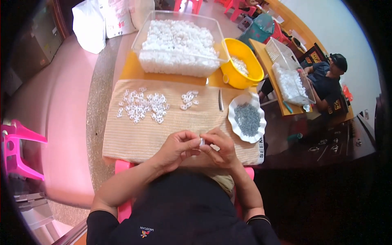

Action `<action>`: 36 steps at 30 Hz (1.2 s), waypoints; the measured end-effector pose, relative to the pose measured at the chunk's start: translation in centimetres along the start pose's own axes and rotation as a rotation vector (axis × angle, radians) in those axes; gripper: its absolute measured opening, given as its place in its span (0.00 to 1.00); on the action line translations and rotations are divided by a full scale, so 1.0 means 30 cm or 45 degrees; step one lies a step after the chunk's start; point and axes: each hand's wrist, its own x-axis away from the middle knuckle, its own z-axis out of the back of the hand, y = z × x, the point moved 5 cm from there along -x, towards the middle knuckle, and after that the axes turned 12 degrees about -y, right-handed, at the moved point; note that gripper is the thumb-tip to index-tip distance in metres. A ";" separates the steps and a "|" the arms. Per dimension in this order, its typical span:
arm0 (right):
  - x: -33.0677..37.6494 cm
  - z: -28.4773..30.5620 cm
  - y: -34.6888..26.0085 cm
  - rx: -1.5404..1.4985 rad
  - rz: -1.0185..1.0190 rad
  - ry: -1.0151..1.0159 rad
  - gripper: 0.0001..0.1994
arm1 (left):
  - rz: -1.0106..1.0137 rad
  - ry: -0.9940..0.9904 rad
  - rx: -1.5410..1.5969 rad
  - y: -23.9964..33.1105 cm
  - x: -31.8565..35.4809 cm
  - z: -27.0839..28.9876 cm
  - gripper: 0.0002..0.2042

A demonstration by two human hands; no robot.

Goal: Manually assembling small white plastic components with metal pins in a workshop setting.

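Close to the table's front edge, my left hand (179, 148) and my right hand (219, 148) meet. Between their fingertips is a small white plastic piece (202, 141), mostly covered by the fingers; both hands pinch it. Beyond my left hand, a spread of small white plastic pieces with dark holes (143, 105) lies on the beige striped cloth (196, 122). A smaller cluster of similar white pieces (188, 99) sits to its right. To the right of my hands stands a white scalloped dish (232, 118) of small grey metallic parts (248, 119). A slim tweezers-like tool (221, 100) lies beside the dish.
A clear plastic bin (141, 43) heaped with white pieces stands at the table's far side, a yellow basin (257, 73) beside it. White sacks (89, 26) and a pink stool (20, 151) are at left. At right, another person (326, 77) works over a white-filled bin.
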 end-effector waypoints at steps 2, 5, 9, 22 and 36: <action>0.003 0.005 -0.012 0.012 0.149 0.064 0.15 | 0.040 -0.015 0.021 -0.006 0.003 -0.005 0.05; 0.007 0.009 -0.026 0.001 0.162 0.116 0.16 | 0.053 -0.054 0.020 -0.001 0.005 -0.020 0.05; -0.006 0.000 -0.051 0.064 0.145 0.162 0.17 | 0.045 0.001 -0.102 0.010 0.010 -0.012 0.07; -0.004 -0.006 -0.071 0.339 0.229 0.087 0.15 | -0.033 0.064 -0.599 0.053 0.005 0.000 0.07; 0.014 -0.029 -0.058 0.537 0.299 0.109 0.13 | 0.036 0.024 -0.595 0.064 0.009 -0.001 0.05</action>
